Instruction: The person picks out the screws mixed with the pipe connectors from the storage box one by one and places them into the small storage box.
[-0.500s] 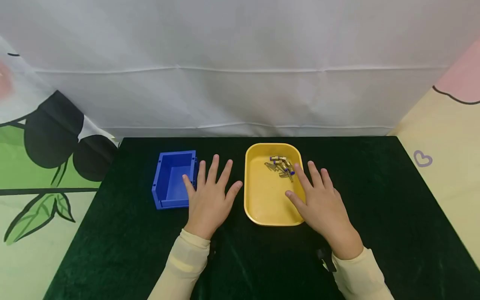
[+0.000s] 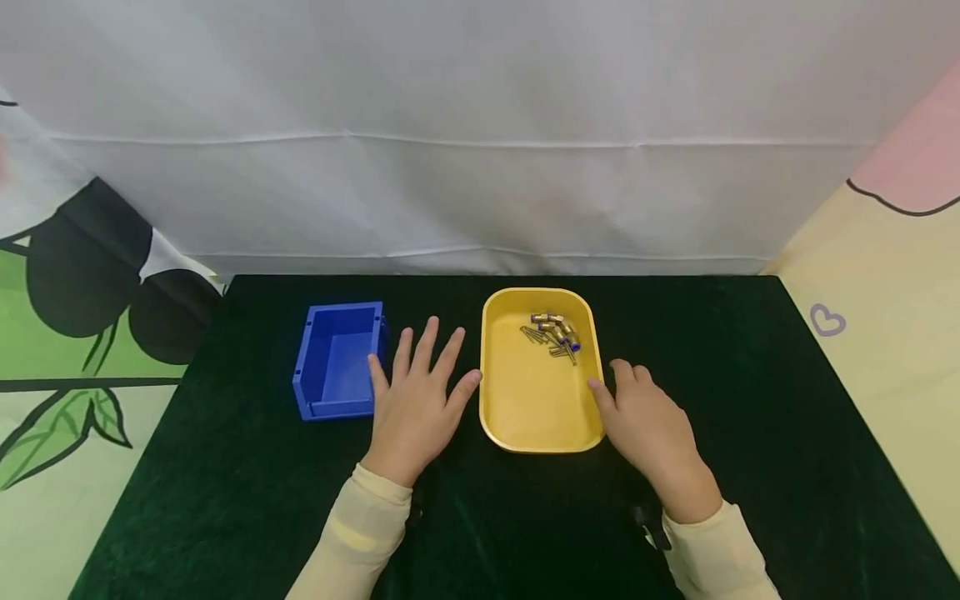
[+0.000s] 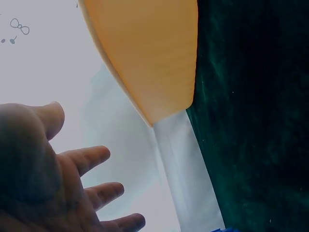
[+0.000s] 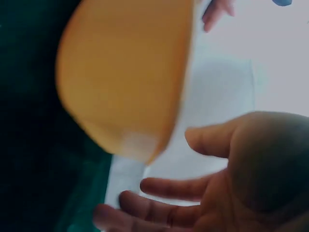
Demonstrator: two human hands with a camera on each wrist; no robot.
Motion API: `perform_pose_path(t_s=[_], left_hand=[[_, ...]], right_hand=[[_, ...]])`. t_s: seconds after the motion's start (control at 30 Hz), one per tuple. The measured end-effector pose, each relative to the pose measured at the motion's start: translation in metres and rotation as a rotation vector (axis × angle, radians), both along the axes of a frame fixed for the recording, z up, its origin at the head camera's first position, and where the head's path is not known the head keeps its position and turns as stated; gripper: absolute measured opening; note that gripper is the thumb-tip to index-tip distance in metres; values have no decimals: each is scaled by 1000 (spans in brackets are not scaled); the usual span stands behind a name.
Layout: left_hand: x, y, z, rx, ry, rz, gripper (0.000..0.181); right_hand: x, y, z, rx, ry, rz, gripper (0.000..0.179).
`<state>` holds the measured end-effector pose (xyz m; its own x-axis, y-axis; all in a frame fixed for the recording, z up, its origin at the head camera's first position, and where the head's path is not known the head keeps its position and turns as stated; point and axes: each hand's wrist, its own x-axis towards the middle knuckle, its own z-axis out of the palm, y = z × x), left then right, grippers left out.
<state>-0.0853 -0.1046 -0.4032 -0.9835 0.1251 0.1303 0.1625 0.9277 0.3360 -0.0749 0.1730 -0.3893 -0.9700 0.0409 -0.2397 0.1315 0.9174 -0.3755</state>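
Observation:
My left hand point(image 2: 417, 408) hovers with fingers spread between the blue bin point(image 2: 342, 409) and the yellow tray point(image 2: 525, 417), its little finger overlapping the bin's right side in the head view. The left wrist view shows an empty palm and the tray's outer wall point(image 3: 149, 53). At the tray's right rim is my right hand point(image 2: 654, 429), thumb tip overlapping the rim, other fingers loosely bent and pointing down. In the right wrist view nothing lies between its thumb and fingers. Brass fittings point(image 2: 558, 331) with blue ends and several thin metal pins point(image 2: 534, 335) lie in the tray's upper right.
Dark green cloth point(image 2: 480, 533) covers the table. A white curtain point(image 2: 480, 200) hangs behind the far edge, with printed panels point(image 2: 885, 350) on both sides. The blue bin stands left of the tray, its inside bare.
My right hand has drawn back from over the tray's right side to its rim, its fingers bending down. The left hand stays spread in place. The whole view shifts slightly left.

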Motion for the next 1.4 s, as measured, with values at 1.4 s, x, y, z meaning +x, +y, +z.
perform_pose_path(t_s=[1.4], left_hand=[[-92,74,27,611,-185,-64,17]], right_hand=[[-1,-1,-33,-176,-12,14,39]])
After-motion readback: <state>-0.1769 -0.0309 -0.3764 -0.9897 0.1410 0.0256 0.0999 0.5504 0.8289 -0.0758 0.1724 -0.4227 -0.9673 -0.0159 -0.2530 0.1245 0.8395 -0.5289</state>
